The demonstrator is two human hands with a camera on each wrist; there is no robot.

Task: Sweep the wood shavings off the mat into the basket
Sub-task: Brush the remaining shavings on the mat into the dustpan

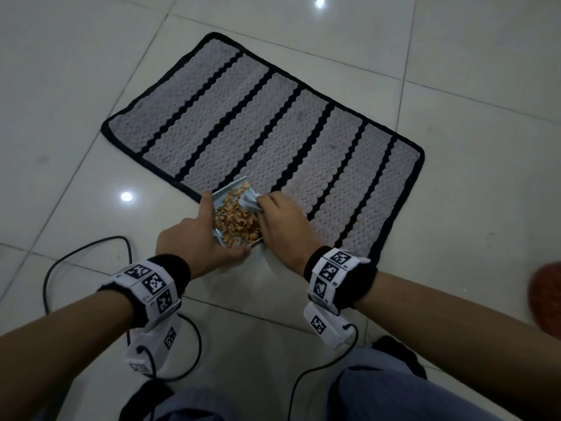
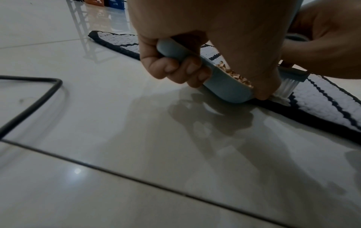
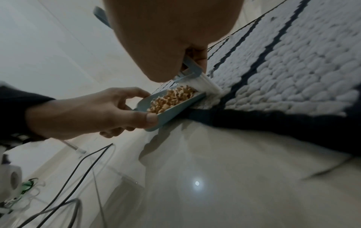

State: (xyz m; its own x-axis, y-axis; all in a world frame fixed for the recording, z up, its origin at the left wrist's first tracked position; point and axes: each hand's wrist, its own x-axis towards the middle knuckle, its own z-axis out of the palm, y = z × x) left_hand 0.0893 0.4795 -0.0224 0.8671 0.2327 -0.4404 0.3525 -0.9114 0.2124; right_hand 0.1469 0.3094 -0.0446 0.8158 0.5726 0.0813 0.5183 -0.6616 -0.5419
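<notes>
A grey mat (image 1: 273, 123) with black stripes and a black border lies on the tiled floor. My left hand (image 1: 194, 235) grips a light blue dustpan (image 1: 226, 191) at the mat's near edge, thumb on its rim and fingers curled underneath (image 2: 175, 69). Tan wood shavings (image 1: 238, 221) fill the pan (image 3: 171, 112). My right hand (image 1: 282, 223) holds a small blue brush (image 1: 250, 203); its white bristles (image 2: 291, 86) touch the mat (image 2: 322, 100) at the pan's lip. I see no loose shavings on the rest of the mat. A reddish round object (image 1: 546, 299), perhaps the basket, is cut off at the right edge.
Black cables (image 1: 91, 247) loop over the glossy tiles to the left and near my knees (image 1: 379, 390). Far back in the left wrist view stand coloured crates (image 2: 109, 3) and a white frame (image 2: 82, 30). A tissue roll (image 3: 13, 177) sits behind my left arm.
</notes>
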